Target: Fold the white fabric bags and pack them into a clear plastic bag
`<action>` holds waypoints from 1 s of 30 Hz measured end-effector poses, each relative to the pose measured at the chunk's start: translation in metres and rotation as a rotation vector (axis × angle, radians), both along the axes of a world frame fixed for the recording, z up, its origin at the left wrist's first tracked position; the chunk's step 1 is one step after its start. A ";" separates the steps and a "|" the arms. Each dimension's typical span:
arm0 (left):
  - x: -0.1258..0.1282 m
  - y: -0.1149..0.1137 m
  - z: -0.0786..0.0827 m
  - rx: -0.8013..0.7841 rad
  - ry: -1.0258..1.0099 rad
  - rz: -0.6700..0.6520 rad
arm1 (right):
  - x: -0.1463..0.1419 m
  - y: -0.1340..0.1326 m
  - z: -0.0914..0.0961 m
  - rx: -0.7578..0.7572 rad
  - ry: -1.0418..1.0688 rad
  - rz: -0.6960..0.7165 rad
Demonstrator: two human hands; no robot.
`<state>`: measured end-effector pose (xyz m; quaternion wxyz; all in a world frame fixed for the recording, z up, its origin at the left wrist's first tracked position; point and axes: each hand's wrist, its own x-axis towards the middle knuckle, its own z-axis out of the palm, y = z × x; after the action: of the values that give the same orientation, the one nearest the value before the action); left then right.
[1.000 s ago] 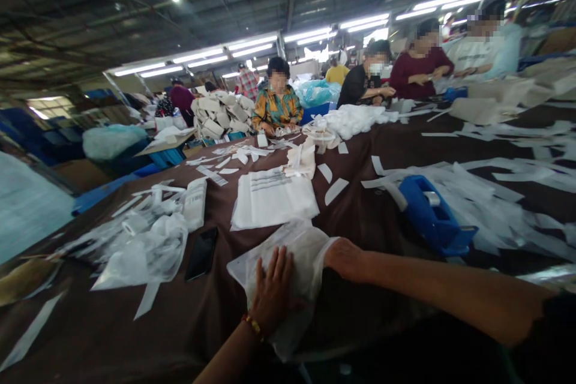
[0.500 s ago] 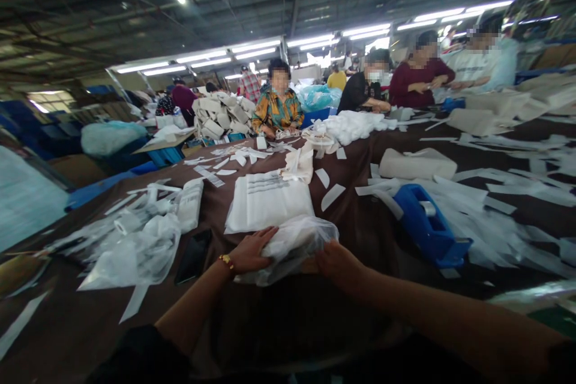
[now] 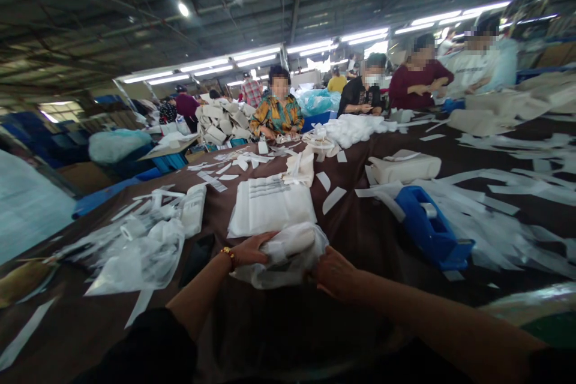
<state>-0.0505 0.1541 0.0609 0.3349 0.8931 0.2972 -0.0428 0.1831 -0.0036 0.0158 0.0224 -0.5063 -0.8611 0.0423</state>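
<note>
Both bare hands work at the near edge of a brown cloth-covered bench (image 3: pixel 365 243). The left hand (image 3: pixel 251 251), with a gold bracelet (image 3: pixel 228 256) at its wrist, comes in from the near left, its fingers (image 3: pixel 258 243) lying almost flat along the top of a film-wrapped bundle (image 3: pixel 288 255). The right hand (image 3: pixel 335 276) presses against the bundle's right end, its fingers mostly hidden behind the film. The bundle sits between the hands, low and close to the body, with loose clear film trailing under its near edge. Neither hand clearly closes around it; the grip cannot be told from this view. The placing looks meant to hold the film snug against the white contents from both sides.

Just beyond lies a folded white printed bag (image 3: pixel 270 207). To the near left is a heap of loose plastic bags (image 3: pixel 144 258); to the right, within easy reach, stands a blue tape dispenser (image 3: pixel 429 225), amid white plastic strips (image 3: pixel 488 229). A cream packet (image 3: pixel 405 167) lies farther along. Across the bench, a co-worker in a floral shirt (image 3: pixel 276 117) sits by a stack of white bundles (image 3: pixel 220 123).
</note>
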 end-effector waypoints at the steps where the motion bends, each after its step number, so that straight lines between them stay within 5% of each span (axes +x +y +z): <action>1: 0.001 0.000 0.000 -0.023 0.006 0.014 | -0.004 0.001 0.005 -0.030 0.047 -0.051; 5: 0.003 0.004 0.003 -0.012 0.035 0.031 | -0.011 0.002 0.018 0.029 0.162 -0.198; 8: 0.005 0.003 0.007 0.006 0.033 0.017 | -0.016 -0.008 0.010 0.265 -0.008 0.076; 11: 0.005 -0.016 0.003 0.185 0.078 -0.077 | -0.017 -0.025 -0.002 0.337 -0.059 0.293; 15: 0.002 -0.081 -0.036 0.579 0.183 -0.070 | 0.002 -0.059 -0.022 0.308 -0.028 0.243; 18: 0.002 -0.125 -0.074 0.689 0.225 0.019 | 0.017 -0.091 -0.050 0.236 -0.056 0.185; 20: 0.008 -0.134 -0.089 0.719 0.212 0.091 | 0.023 -0.107 -0.070 0.246 -0.058 0.103; 25: 0.026 -0.116 -0.085 0.658 0.190 0.186 | 0.019 -0.120 -0.095 0.259 -0.108 0.048; 30: 0.006 -0.137 -0.082 0.622 0.087 0.045 | 0.000 -0.111 -0.117 0.050 0.115 -0.152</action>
<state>-0.0445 0.0168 -0.0214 0.0334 0.9432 0.3298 0.0195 0.1829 -0.1144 -0.1007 0.0876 -0.5662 -0.8182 0.0477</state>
